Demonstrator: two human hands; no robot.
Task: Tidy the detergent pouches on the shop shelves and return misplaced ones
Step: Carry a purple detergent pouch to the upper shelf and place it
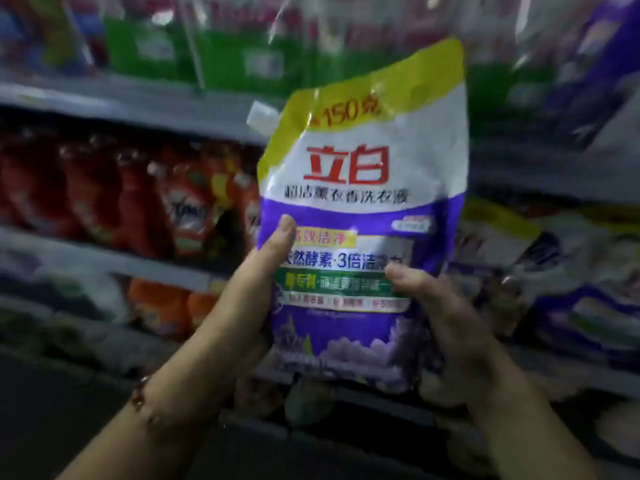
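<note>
A white, purple and yellow detergent pouch (pixel 360 202) with red lettering and a white corner spout is held upright in front of the shelves. My left hand (pixel 252 292) grips its lower left edge, thumb lying up the front. My right hand (pixel 450 327) grips its lower right side, thumb pressed on the front. The fingers of both hands are hidden behind the pouch.
Blurred shelves fill the view. Red and orange pouches (pixel 180 202) stand on the middle shelf at left, green packs (pixel 152 46) on the top shelf. White and purple pouches (pixel 568 306) lie at right. A shelf edge (pixel 311 431) runs below the hands.
</note>
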